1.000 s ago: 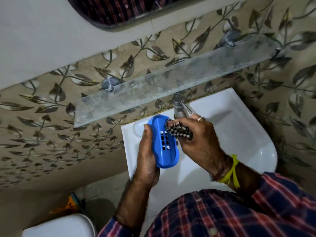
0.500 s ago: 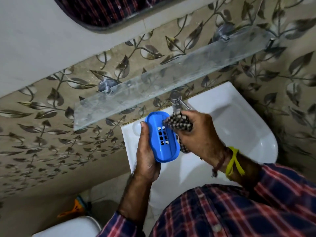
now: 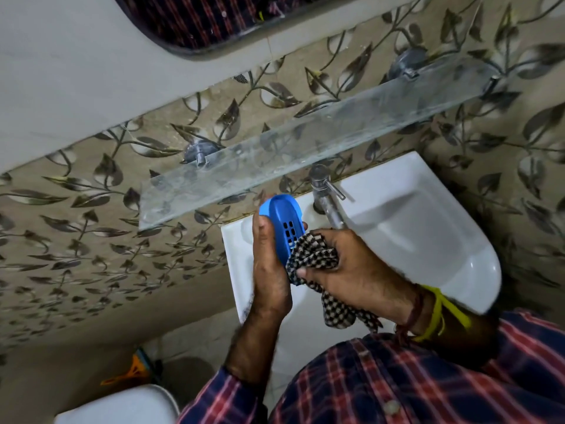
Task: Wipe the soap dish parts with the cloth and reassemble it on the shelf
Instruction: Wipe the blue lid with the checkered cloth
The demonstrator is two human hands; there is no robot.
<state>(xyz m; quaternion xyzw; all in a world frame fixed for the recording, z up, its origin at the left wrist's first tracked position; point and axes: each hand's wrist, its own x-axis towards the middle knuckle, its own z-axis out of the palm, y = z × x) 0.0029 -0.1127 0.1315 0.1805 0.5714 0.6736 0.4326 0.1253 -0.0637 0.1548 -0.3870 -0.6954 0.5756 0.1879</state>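
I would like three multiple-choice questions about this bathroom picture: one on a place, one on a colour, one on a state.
1. Where is the soap dish part?
A. on the glass shelf
B. in the left hand, above the sink
C. inside the basin

2. What colour is it?
A. blue
B. green
C. white

3. What state is the glass shelf in?
A. carrying bottles
B. broken
C. bare

Answers:
1 B: the left hand grips it over the sink.
2 A: the plastic is plainly blue.
3 C: nothing rests on it; the right hand holds the cloth.
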